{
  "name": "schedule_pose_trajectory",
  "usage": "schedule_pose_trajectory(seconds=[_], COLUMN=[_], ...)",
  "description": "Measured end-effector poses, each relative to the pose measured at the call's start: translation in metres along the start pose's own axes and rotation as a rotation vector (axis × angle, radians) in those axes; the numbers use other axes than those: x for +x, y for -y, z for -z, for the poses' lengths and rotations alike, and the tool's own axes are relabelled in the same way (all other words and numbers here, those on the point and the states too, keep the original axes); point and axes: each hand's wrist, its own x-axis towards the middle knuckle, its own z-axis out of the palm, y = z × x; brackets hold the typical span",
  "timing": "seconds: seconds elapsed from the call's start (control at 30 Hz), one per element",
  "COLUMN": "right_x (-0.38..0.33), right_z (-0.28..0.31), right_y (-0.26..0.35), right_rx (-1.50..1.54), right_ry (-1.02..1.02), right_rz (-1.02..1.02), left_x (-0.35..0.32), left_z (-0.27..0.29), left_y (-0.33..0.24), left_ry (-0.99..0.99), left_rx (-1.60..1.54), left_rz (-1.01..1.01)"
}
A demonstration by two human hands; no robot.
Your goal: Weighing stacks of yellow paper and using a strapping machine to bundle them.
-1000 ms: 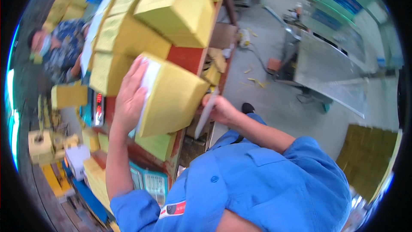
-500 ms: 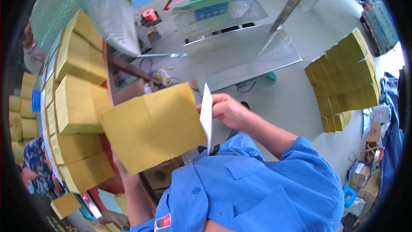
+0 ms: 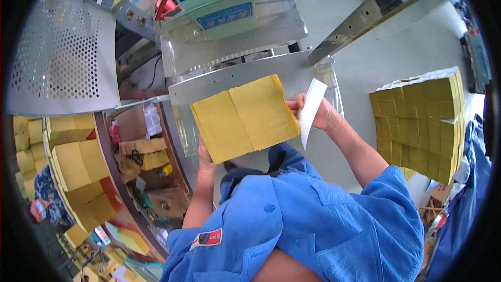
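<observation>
A block of yellow paper (image 3: 242,120) is held up in front of my body, its broad face tilted upward and a crease running across it. My left hand (image 3: 206,152) grips its lower left corner from beneath, with most fingers hidden behind the block. By the block's right edge, my right hand (image 3: 326,115) is closed on a narrow white card (image 3: 313,108), which covers part of the palm. The right fingertips reach close to the yellow edge; whether they touch it I cannot tell.
Beyond the block stands a machine with a metal tray (image 3: 229,77), a clear cover (image 3: 235,26) and a slanting metal bar (image 3: 365,15). Yellow paper stacks (image 3: 78,162) fill the table at left. A tall yellow pile (image 3: 417,125) stands at right. A person (image 3: 52,198) is at far left.
My view has swung from the table at left toward the machine. The yellow block and white card have come along, now in front of the metal tray, both hands keeping their hold.
</observation>
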Motion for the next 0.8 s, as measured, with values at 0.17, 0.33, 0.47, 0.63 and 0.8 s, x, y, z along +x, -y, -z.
schedule_pose_trajectory(seconds=[0.17,0.33,0.47,0.63,0.8], right_x=[0.014,0.016,0.023,0.026,0.027], right_z=[0.034,-0.004,-0.014,-0.003,-0.006], right_y=[0.01,0.022,0.012,-0.009,-0.023], right_rx=[0.105,-0.149,-0.193,-0.689,-1.22], right_ry=[0.093,-0.238,-0.366,-0.547,-0.63], right_rz=[-0.075,-0.138,-0.079,0.184,0.48], left_x=[0.005,0.001,0.013,0.014,0.014], left_z=[0.006,0.016,-0.002,-0.024,-0.026], left_y=[-0.007,-0.015,-0.032,-0.07,-0.072], left_ry=[0.014,0.06,-0.157,-0.162,-0.152], left_rx=[0.155,1.101,-0.086,-0.283,-0.317], left_rz=[-0.031,-0.391,0.263,0.331,0.339])
